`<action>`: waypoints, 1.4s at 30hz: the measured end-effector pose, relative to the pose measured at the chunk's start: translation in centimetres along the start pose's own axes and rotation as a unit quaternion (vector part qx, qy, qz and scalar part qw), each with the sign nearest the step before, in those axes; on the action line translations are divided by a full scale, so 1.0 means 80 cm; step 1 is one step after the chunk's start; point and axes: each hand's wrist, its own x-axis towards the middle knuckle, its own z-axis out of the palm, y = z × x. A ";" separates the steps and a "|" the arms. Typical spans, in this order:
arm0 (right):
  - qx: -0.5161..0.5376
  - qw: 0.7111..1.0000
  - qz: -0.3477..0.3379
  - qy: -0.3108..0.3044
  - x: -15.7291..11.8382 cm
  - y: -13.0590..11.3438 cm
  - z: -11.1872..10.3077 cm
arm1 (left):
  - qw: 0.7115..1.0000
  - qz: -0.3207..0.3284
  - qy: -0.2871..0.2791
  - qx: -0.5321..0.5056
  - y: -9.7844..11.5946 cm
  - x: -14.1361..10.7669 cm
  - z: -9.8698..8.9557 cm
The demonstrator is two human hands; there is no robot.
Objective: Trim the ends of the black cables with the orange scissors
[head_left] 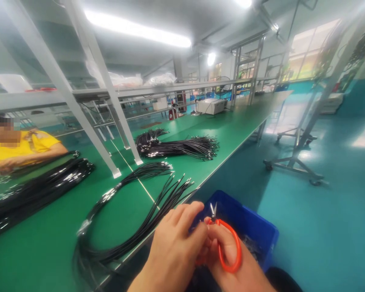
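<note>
Fingers (228,243) of the right hand (231,259) grip orange scissors (228,243) over the blue bin (249,227) beside the desk's (48,243) near edge; the left hand (173,247) pinches closed against them, near black cables (158,202)

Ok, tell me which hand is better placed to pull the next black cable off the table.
Left, probably. The left hand is nearer the black cables at the table edge, while the right hand holds the orange snips over the blue bin.

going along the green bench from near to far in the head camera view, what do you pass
Hands with the orange snips over the blue bin → nearest black cable bundle → second cable bundle → cable pile → white box.
</note>
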 end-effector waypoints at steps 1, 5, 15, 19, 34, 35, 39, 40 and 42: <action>0.013 1.000 0.022 0.009 -0.001 -0.005 0.002 | 0.999 -0.027 -0.003 -0.019 -0.003 -0.003 0.002; 0.079 0.993 0.082 0.039 -0.004 -0.018 0.008 | 0.986 -0.159 0.003 -0.041 -0.018 -0.024 0.008; 0.091 0.992 0.059 0.070 0.003 0.007 0.000 | 0.993 -0.026 0.088 0.071 -0.007 -0.035 0.011; 0.109 0.991 0.054 0.046 0.003 0.006 0.001 | 0.987 -0.122 0.089 0.057 -0.010 -0.047 0.017; -0.130 0.952 -0.241 0.138 -0.002 0.005 -0.001 | 0.685 -0.485 0.009 -0.544 0.001 -0.048 0.031; -0.172 0.938 -0.277 0.121 -0.002 0.008 -0.002 | 0.676 -0.483 0.004 -0.557 0.001 -0.048 0.031; -0.302 0.868 -0.376 0.115 -0.004 0.013 -0.003 | 0.662 -0.473 0.004 -0.582 0.009 -0.043 0.030; -0.319 0.849 -0.400 0.131 -0.005 0.012 -0.002 | 0.668 -0.471 0.010 -0.576 0.012 -0.041 0.029; -0.341 0.816 -0.446 0.137 -0.006 0.010 -0.003 | 0.691 -0.469 0.022 -0.549 0.018 -0.038 0.027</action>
